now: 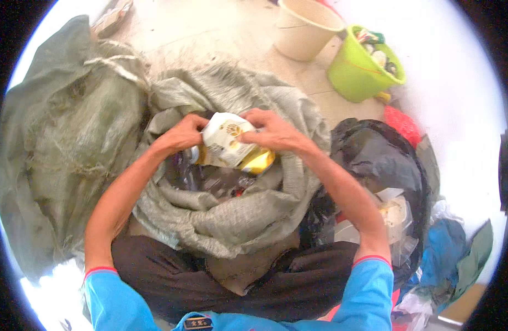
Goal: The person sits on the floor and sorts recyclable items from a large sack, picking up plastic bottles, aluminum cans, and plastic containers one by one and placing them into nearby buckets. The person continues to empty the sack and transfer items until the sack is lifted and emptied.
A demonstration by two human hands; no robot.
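Observation:
Both my hands are over the mouth of a grey-green woven sack [226, 220]. My left hand [186, 133] has its fingers closed on the left end of a white carton [226, 132] with yellow printing. My right hand [267, 129] grips the carton's right side, thumb across its face. A shiny yellow item [256, 161] lies just under the carton; I cannot tell if it is part of it. Inside the sack are dark, crumpled plastic pieces [187, 175], partly hidden by the carton.
A second woven sack [72, 154] stands left. A black bag [378, 154] with pale containers [397, 220] is right, beside a red bag [401, 124] and blue bags [441, 254]. A beige bucket [303, 33] and green bucket [353, 71] holding mixed items stand behind. My crossed legs are below.

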